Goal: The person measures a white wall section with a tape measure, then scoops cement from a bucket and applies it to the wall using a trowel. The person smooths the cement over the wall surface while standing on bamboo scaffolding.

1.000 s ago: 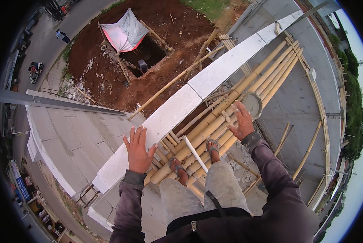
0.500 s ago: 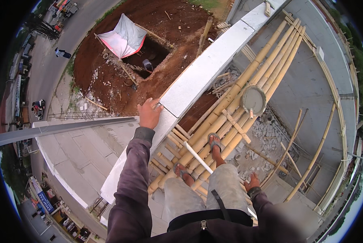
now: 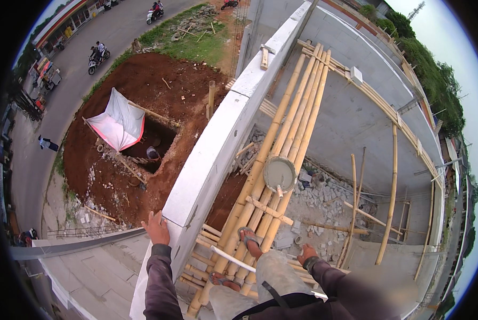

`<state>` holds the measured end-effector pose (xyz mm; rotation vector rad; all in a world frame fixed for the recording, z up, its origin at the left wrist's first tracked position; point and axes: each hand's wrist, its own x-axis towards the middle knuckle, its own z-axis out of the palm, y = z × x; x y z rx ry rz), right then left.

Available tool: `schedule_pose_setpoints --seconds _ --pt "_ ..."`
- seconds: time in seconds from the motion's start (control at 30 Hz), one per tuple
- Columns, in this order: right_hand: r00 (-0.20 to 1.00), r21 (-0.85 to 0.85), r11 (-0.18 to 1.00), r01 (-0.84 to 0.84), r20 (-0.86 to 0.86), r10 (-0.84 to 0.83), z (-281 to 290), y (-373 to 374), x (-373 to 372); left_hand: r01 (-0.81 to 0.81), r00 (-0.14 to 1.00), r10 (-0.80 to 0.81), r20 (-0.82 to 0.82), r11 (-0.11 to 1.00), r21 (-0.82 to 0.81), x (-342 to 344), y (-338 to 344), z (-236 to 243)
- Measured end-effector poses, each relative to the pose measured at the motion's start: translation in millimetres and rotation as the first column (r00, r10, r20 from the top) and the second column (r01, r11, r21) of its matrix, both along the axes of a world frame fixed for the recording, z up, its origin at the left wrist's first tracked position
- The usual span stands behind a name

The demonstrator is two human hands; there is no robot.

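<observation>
Hands well apart. At 8 o'clock, left hand [image 3: 156,229] is placed by white wall [image 3: 207,154] edge, fingers spread, contact unclear. At 5 o'clock, right hand [image 3: 306,254] is held near bamboo poles [image 3: 273,136], fingers loosely parted.

The left hand [image 3: 157,228] is spread at the white block wall [image 3: 209,144], near a joint in its top; the right hand [image 3: 306,255] hangs loosely curled above rubble [image 3: 316,213]. A round bucket [image 3: 279,173] of grey mortar sits on bamboo poles [image 3: 275,130]. Farther along the wall lies a wooden-handled tool [image 3: 264,58]. Below, a pale tarp [image 3: 116,122] partly shades a pit.
</observation>
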<state>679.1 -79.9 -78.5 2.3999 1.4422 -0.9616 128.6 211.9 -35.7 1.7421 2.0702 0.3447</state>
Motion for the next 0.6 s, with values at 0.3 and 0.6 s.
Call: schedule_pose_setpoints --seconds 0.3,0.6 --pt "0.954 0.114 0.962 -0.247 0.201 0.221 5.1 77.2 22.0 0.082 0.962 -0.054 -0.269 0.992 0.093 38.3 -73.3 57.2" --pt "0.730 0.176 0.722 -0.669 -0.025 0.683 23.2 270.6 -100.7 -0.862 0.506 0.857 0.095 0.498 0.095 52.4 -313.5 60.9"
